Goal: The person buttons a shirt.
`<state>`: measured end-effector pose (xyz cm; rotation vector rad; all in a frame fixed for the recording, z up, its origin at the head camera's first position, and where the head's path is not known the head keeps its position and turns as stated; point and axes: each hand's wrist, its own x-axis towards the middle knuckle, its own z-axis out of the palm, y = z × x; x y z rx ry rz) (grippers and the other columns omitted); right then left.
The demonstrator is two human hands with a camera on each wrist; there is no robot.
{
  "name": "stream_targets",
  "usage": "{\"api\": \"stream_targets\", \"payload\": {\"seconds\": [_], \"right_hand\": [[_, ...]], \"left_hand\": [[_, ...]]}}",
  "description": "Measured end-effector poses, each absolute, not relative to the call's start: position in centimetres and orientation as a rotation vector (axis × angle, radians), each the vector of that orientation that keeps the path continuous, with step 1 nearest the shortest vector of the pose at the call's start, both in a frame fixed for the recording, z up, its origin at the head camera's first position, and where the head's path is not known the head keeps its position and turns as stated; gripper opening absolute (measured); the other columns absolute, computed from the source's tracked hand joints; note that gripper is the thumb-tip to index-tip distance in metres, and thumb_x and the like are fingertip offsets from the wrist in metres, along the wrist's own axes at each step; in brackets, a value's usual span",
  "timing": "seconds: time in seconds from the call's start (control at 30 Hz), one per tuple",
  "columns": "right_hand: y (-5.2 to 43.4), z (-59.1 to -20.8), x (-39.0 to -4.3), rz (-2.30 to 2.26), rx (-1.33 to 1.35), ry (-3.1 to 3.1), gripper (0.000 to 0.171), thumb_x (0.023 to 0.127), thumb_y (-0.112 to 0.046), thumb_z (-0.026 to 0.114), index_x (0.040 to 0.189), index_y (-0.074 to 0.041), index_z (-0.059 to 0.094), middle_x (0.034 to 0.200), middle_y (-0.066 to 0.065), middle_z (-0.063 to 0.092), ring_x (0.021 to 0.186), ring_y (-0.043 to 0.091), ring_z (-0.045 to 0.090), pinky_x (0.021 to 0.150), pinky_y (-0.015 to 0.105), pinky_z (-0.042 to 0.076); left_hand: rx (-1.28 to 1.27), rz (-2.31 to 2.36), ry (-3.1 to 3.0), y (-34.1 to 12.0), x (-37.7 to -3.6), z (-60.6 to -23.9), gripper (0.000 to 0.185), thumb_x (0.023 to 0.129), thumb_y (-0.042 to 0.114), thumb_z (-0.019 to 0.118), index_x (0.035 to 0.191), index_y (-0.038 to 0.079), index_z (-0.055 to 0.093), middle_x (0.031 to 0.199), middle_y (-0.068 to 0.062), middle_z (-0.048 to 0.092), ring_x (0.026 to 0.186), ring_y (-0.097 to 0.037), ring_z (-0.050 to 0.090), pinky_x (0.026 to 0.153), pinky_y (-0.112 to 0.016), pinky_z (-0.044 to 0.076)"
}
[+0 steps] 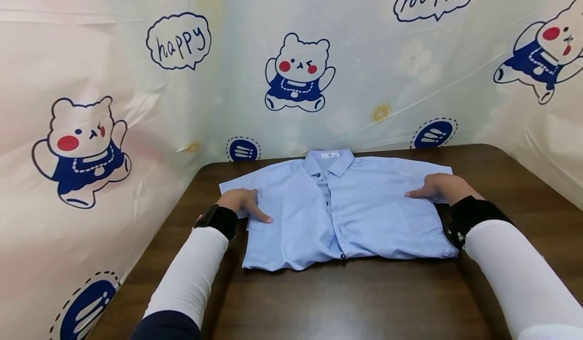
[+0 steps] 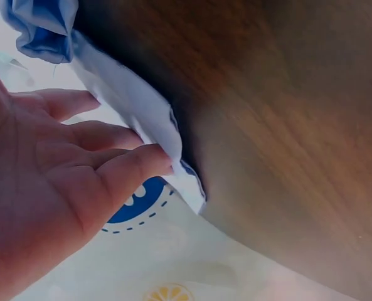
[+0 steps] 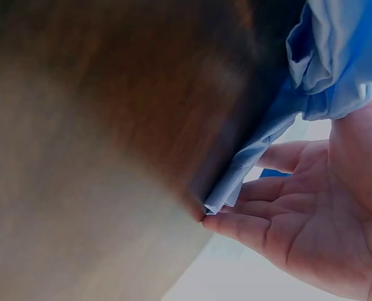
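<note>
Light blue shirt (image 1: 346, 208) lying flat on the dark wooden table (image 1: 364, 299), collar toward the far wall, front placket facing up, lower hem nearest the body. Left hand (image 1: 241, 203) resting at the shirt's left side by the short sleeve, thumb stretched out across the cloth; in the left wrist view, fingers (image 2: 120, 166) fairly straight and slipped under the sleeve's edge, not clamped. Right hand (image 1: 439, 187) mirrored at the shirt's right sleeve, thumb pointing inward over the cloth; in the right wrist view, palm open with fingertips (image 3: 233, 222) touching the sleeve's corner from beneath. Both hands open, touching rather than gripping.

Judged as a fold of the sleeves inward: best done by lifting both edges together, keeping the fold lines parallel to the placket, and smoothing toward the collar so that the bunched wrinkle left of the buttons flattens instead of being trapped.

Far edge of the shirt close to the bear-printed wall covering (image 1: 300, 77), so little room beyond the collar. Bare table left and right of the shirt, more on the right. Widest free stretch between the hem and the near table edge.
</note>
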<state>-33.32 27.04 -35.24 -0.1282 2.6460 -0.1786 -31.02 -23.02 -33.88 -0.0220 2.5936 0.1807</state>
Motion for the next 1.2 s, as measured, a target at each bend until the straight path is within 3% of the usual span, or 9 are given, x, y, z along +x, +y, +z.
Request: {"api": "stream_targets", "payload": {"seconds": [0.13, 0.3, 0.53, 0.7, 0.87, 0.97, 1.1, 1.2], "right_hand": [[27.3, -35.0, -33.2, -0.198, -0.124, 2.652, 0.093, 0.092, -0.063, 0.050, 0.128, 0.023, 0.043, 0.131, 0.044, 0.040, 0.116, 0.050, 0.045, 0.101, 0.061, 0.035], [26.4, -33.0, -33.7, -0.158, -0.143, 2.631, 0.089, 0.092, -0.057, 0.056, 0.131, 0.021, 0.039, 0.134, 0.043, 0.038, 0.122, 0.052, 0.041, 0.103, 0.061, 0.033], [20.7, -29.7, -36.3, -0.145, -0.385, 2.748, 0.055, 0.092, -0.029, 0.068, 0.118, 0.017, 0.055, 0.112, 0.030, 0.061, 0.107, 0.043, 0.058, 0.092, 0.051, 0.047], [14.9, -29.1, -36.9, -0.196, -0.590, 2.779, 0.037, 0.091, -0.016, 0.066, 0.115, 0.010, 0.062, 0.112, 0.023, 0.063, 0.106, 0.036, 0.060, 0.092, 0.046, 0.048], [9.5, -30.4, -37.1, -0.310, -0.676, 2.722, 0.031, 0.092, -0.009, 0.062, 0.121, 0.001, 0.065, 0.122, 0.016, 0.064, 0.115, 0.031, 0.057, 0.098, 0.042, 0.045], [7.4, -31.6, -37.1, -0.303, -0.679, 2.687, 0.030, 0.094, -0.008, 0.057, 0.122, -0.001, 0.066, 0.123, 0.014, 0.063, 0.113, 0.026, 0.056, 0.099, 0.040, 0.043], [6.6, -32.6, -36.9, -0.323, -0.604, 2.649, 0.030, 0.094, -0.006, 0.057, 0.123, -0.004, 0.066, 0.128, 0.012, 0.060, 0.109, 0.024, 0.053, 0.096, 0.041, 0.045], [6.6, -32.7, -36.9, -0.349, -0.563, 2.615, 0.034, 0.092, -0.005, 0.058, 0.125, -0.007, 0.065, 0.132, 0.012, 0.057, 0.113, 0.025, 0.052, 0.092, 0.042, 0.048]], "left_hand": [[-0.020, 0.158, 2.585, -22.9, -31.2, -33.6, 0.129, 0.063, 0.071, 0.077, 0.154, 0.001, 0.018, 0.156, -0.024, 0.024, 0.143, -0.039, 0.021, 0.114, -0.052, 0.022], [0.086, 0.039, 2.592, -22.5, -32.5, -31.7, 0.097, 0.070, 0.060, 0.079, 0.139, 0.001, 0.047, 0.139, -0.019, 0.048, 0.126, -0.034, 0.045, 0.103, -0.049, 0.038], [0.361, 0.213, 2.760, -18.2, -34.7, -27.8, 0.054, 0.089, 0.028, 0.072, 0.133, 0.001, 0.057, 0.131, -0.016, 0.058, 0.120, -0.032, 0.053, 0.100, -0.046, 0.044], [0.438, 0.374, 2.822, -13.4, -36.0, -27.8, 0.030, 0.094, 0.015, 0.065, 0.121, 0.004, 0.068, 0.118, -0.010, 0.066, 0.107, -0.025, 0.061, 0.092, -0.038, 0.049], [0.516, 0.433, 2.790, -9.4, -37.1, -30.1, 0.029, 0.095, 0.001, 0.057, 0.121, 0.005, 0.068, 0.119, -0.009, 0.066, 0.104, -0.021, 0.060, 0.089, -0.033, 0.050], [0.529, 0.322, 2.807, -7.8, -37.2, -31.7, 0.026, 0.097, 0.004, 0.052, 0.116, 0.006, 0.071, 0.115, -0.008, 0.065, 0.099, -0.020, 0.057, 0.086, -0.033, 0.048], [0.466, 0.204, 2.833, -7.2, -36.8, -32.9, 0.023, 0.099, 0.016, 0.052, 0.105, 0.007, 0.072, 0.100, -0.007, 0.063, 0.086, -0.021, 0.055, 0.072, -0.033, 0.045], [0.417, 0.199, 2.813, -7.5, -36.9, -33.2, 0.022, 0.098, 0.015, 0.053, 0.099, 0.005, 0.072, 0.092, -0.007, 0.061, 0.080, -0.020, 0.055, 0.064, -0.030, 0.042]]}}
